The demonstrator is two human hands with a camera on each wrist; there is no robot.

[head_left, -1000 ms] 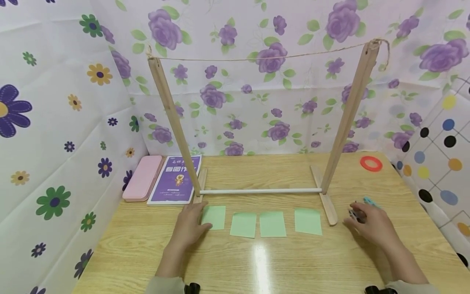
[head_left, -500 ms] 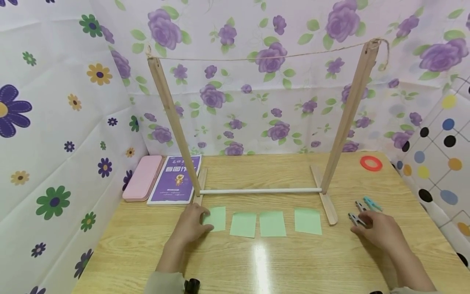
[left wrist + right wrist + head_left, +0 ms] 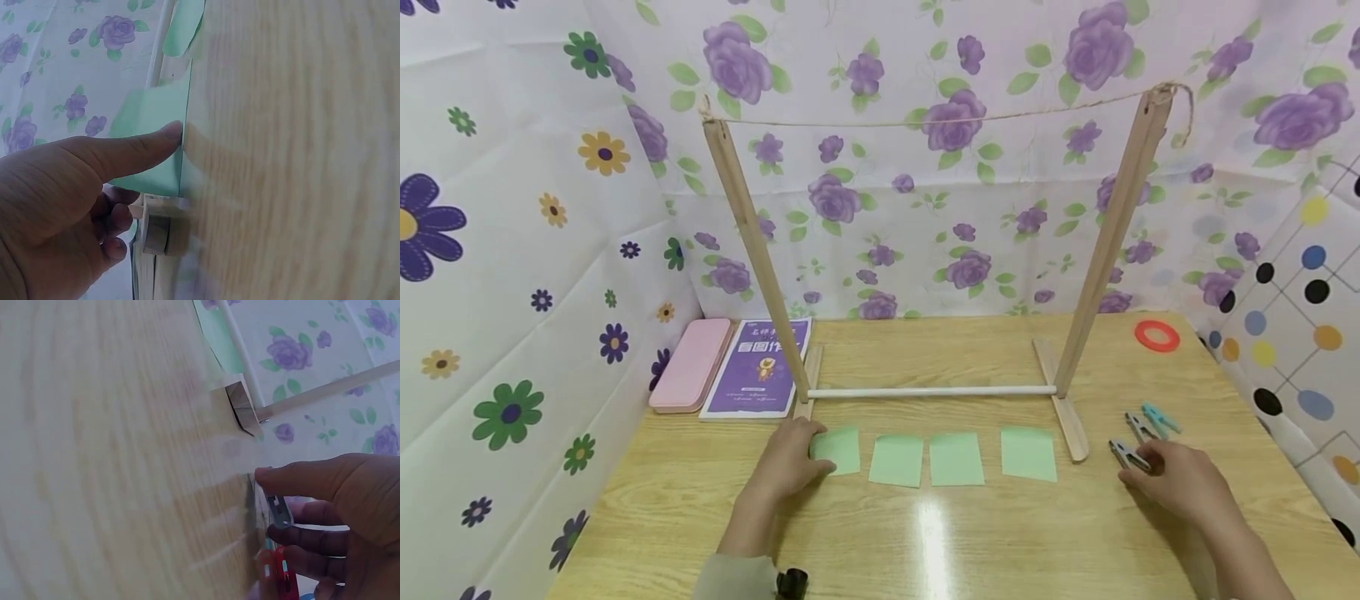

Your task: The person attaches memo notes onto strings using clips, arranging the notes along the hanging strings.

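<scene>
In the head view, my left hand [image 3: 787,458] pinches the leftmost green sticky note [image 3: 842,451] at its left side. The left wrist view has the thumb lying across that note [image 3: 153,115], the other fingers curled behind. My right hand [image 3: 1183,483] grips the end of a grey clothespin [image 3: 1124,454] low over the table; its grey body [image 3: 279,511] shows between thumb and fingers in the right wrist view. Just beyond lie another grey clothespin [image 3: 1138,426] and a blue one [image 3: 1160,418]. A red piece [image 3: 286,575] shows beside the lower fingers in the right wrist view.
A wooden stand [image 3: 1112,250] with a string [image 3: 880,124] between its posts and a white crossbar [image 3: 932,392] stands behind several green notes [image 3: 956,459]. A purple book [image 3: 752,383] and pink case [image 3: 692,365] lie left; a red ring [image 3: 1157,336] lies back right.
My right hand has shifted slightly right and towards me, uncovering the clothespins. The leftmost sticky note has slid slightly towards me under the left hand.
</scene>
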